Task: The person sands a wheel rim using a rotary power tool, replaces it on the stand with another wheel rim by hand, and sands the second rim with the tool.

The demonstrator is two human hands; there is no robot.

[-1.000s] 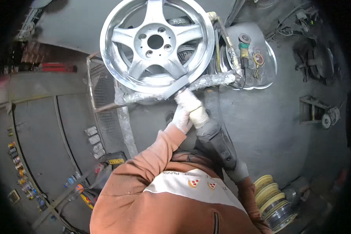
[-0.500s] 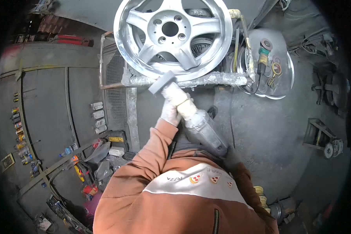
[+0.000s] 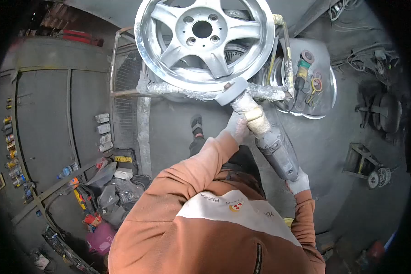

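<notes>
A dusty angle grinder (image 3: 278, 153) with a neck wrapped in pale tape slants across the middle of the view. My left hand (image 3: 237, 128), in a whitish glove, is closed around the taped neck. At the grinder's rear end, my right hand (image 3: 300, 182) grips the body, its fingers partly hidden. A thick grey disc (image 3: 233, 91) is fitted on the grinder's head. It overlaps the lower edge of a shiny alloy wheel rim (image 3: 172, 58); whether they touch I cannot tell. The rim lies on a metal frame (image 3: 182, 91) wrapped in plastic and tape.
Right of the frame, a second grinder (image 3: 302, 73) and scissors (image 3: 314, 90) rest on a grey panel (image 3: 322, 55). Bottles (image 3: 104, 128) and a DeWalt case (image 3: 125, 160) stand at left. A small wheeled stand (image 3: 365, 162) and a chair base (image 3: 379, 109) are at right.
The grinder has moved right with both hands, its disc shifting from the rim's lower left to its lower right. My right hand has come into clearer view.
</notes>
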